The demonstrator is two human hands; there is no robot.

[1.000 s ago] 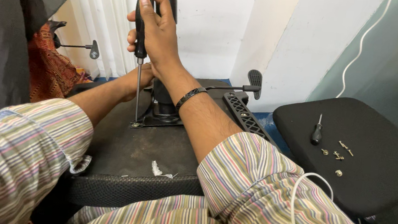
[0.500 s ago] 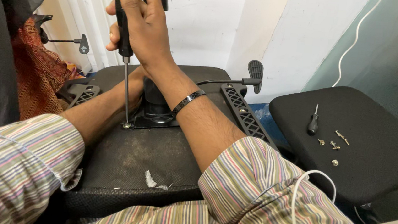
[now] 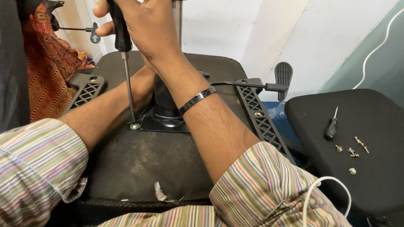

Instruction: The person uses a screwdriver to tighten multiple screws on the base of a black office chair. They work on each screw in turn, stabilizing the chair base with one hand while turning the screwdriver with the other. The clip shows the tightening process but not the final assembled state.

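We see a white wall behind, and an upturned black chair seat (image 3: 158, 168) lying bottom-up in front of us. In the middle of the seat sits a metal plate (image 3: 162, 123) with a thick post (image 3: 174, 9) going up from it.

From the head view, our right hand (image 3: 144, 21) is closed tight around the black handle of a screwdriver (image 3: 124, 58). The screwdriver stands almost straight up, long way up and down. Its handle is near the top edge of the picture and leans a little left. Its tip points down into a screw (image 3: 134, 126) at the near left corner of the plate.

Our left hand (image 3: 141, 86) reaches in by the post. It is mostly hidden, so we cannot tell if it holds anything.

We think it helps to keep the tool straight over the screw and push down while turning, so the tip does not slip.

On a second black seat (image 3: 393, 159) to the right lie a small screwdriver (image 3: 331, 127) and loose screws (image 3: 352, 152).
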